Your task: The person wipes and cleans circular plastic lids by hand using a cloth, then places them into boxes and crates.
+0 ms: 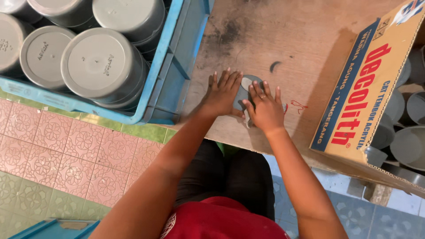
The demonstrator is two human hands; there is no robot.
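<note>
Floor: pink and green patterned tiles point(66, 155) lay at the far left, below the crate, with blue tiles further right under the tabletop's edge
Crate: a blue plastic crate point(166, 66) sat at the upper left, just beside the tabletop's left edge, packed with grey round caps point(99, 66) lying flat side up
Tabletop: a worn wooden tabletop point(274, 40) with dark smudges carried your work; it showed a small dark curved mark above the disc and red scribbles just right of your right hand
Left hand: your left hand point(221, 93) lay flat on the tabletop with the fingers spread, palm down, its fingertips touching the left edge of the disc; it gripped nothing
Disc: a small grey round disc point(246, 86) with a paler oval patch lay flat on the tabletop between your two hands, partly covered by them
Right hand: your right hand point(265, 108) pressed down with the fingers spread over the right and lower part of the disc, a ring on one finger; it rested on the disc rather than closing round it
Box: a brown cardboard box point(363, 97) with a blue printed panel and red lettering stood tilted at the right, holding more grey round fittings point(407, 146)
You: you wore a red top point(221, 219) and dark trousers
</note>
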